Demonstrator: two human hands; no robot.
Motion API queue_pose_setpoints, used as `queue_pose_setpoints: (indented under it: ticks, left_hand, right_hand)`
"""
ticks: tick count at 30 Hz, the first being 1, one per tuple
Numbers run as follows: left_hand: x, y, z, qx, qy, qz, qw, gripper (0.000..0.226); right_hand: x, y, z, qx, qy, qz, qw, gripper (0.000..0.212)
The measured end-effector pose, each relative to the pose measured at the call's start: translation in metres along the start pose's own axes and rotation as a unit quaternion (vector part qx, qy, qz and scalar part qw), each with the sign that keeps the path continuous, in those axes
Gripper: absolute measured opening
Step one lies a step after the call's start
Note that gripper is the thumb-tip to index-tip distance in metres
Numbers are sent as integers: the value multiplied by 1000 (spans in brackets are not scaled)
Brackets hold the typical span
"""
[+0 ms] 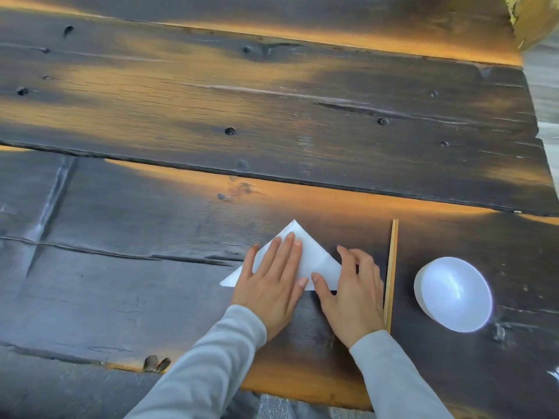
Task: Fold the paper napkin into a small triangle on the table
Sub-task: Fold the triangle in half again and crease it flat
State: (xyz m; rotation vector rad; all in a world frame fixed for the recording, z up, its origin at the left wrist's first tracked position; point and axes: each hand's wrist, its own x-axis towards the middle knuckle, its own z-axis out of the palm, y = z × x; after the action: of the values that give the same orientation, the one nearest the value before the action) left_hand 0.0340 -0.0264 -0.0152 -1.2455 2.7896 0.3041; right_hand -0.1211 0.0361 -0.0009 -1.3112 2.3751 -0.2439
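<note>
A white paper napkin [314,255] lies flat on the dark wooden table [211,116], folded into a triangle with its apex pointing away from me. My left hand [272,279] rests palm down on the triangle's left half, fingers spread and pressing it flat. My right hand [351,291] sits at the triangle's right corner, thumb on the paper's lower right edge and fingers curled over the tip. The napkin's left corner sticks out past my left hand. Grey sleeves cover both forearms.
A pair of wooden chopsticks [391,273] lies lengthwise just right of my right hand. A white bowl [453,293] stands further right. The table's near edge [302,391] runs below my forearms; its right edge is at the far right.
</note>
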Motion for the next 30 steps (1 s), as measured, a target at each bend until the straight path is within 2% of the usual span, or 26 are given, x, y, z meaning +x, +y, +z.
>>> queue_pose_setpoints:
  ticks: [3,6,9,12,19,23,24,26,28,30]
  left_hand:
    - [24,-4,-8,46,-10,38,998,57]
    - [36,-16,-14,114,-54,66,990,58]
    - [40,-29,-13,109,-91,106,984,67]
    - [43,-36,-15,112,-90,132,981,70]
    - [53,-36,-18,97,-94,171,976,70]
    - [59,-29,-22,57,-118,179,975,83]
    - [60,-28,-23,37,-123,179,975,85]
    - [56,-28,-26,-23,-113,169,979,85]
    - [44,-31,-29,-116,-64,139,981,80]
    - [23,-38,-27,-203,-2,112,973,73]
  right_hand:
    - [2,4,-3,-5,-7,21,1000,64]
    - [1,10,-3,-2,-21,40,999,64]
    - [1,9,-4,-13,-33,50,998,67]
    - [0,6,-6,-11,-52,76,996,67]
    - [-9,1,-10,69,-104,131,984,36]
    - [-22,-3,-14,142,-117,134,974,7]
    - [-26,-3,-15,174,-123,142,967,9]
    - [-34,-6,-13,241,-141,152,948,30]
    - [-41,-9,-9,303,-157,156,927,46]
    - [-47,-12,-5,356,-160,152,908,46]
